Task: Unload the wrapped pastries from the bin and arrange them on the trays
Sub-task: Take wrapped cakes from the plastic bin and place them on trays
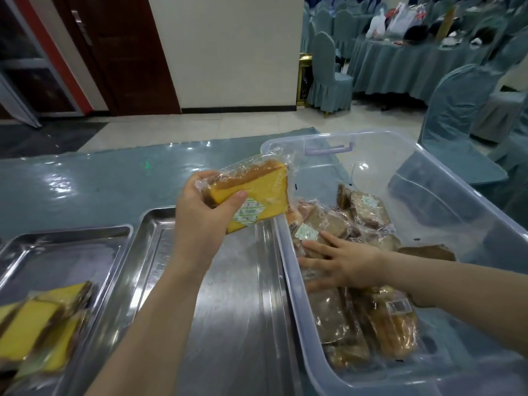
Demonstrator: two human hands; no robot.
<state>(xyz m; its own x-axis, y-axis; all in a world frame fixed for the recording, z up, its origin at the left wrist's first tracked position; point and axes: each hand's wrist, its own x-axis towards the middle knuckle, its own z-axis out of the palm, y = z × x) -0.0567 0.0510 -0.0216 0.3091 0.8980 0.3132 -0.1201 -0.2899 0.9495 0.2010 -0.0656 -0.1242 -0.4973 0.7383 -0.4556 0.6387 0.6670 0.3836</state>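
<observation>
- Clear bin point(288, 144), right: wrapped brown pastries point(368, 212); right hand point(340, 264) spread flat on them.
- Middle tray point(160, 252): above it, left hand point(205, 207) grips a yellow wrapped cake slice point(257, 190).
- Left tray point(57, 238): yellow slices point(37, 324) at near end.

Premises: a banquet hall or function room; round tables point(411, 64) draped in grey-blue cloth; rows of chairs point(328, 72) in matching fitted covers; tiled floor point(257, 121); dark wooden door point(114, 52); a serving table point(100, 178) under glossy plastic sheeting.
</observation>
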